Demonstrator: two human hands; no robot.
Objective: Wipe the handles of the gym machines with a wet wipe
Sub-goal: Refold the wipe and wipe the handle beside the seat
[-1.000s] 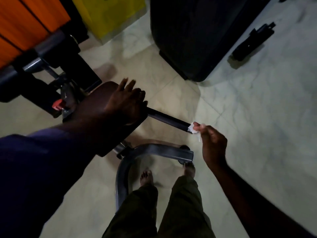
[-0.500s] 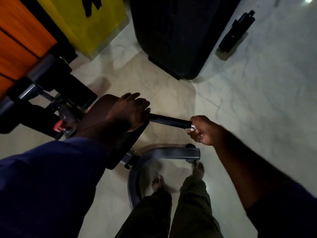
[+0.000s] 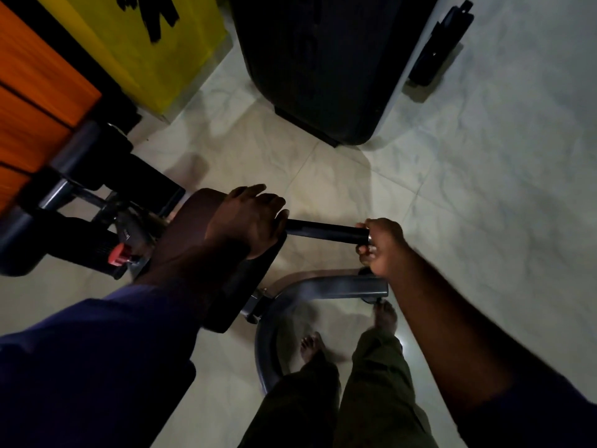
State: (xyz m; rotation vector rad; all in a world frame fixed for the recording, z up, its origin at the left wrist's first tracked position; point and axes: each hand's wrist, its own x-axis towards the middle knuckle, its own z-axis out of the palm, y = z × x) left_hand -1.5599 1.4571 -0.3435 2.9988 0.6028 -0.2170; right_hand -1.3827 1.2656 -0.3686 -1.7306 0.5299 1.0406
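Over pale marbled floor tiles [image 3: 484,189], fingers [image 3: 366,253] of the right hand [image 3: 384,245] curl round the end of the glossy black handle [image 3: 326,232], a bar jutting from the dark pad [image 3: 193,227]. Fingers of the left hand [image 3: 248,218] rest loosely spread on that pad.

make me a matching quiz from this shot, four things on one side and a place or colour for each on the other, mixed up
1 left hand
2 right hand
3 knob
4 frame tube

a grips the end of the handle
b red
c rests on the pad
d grey and curved

Pairs: 1-c, 2-a, 3-b, 4-d
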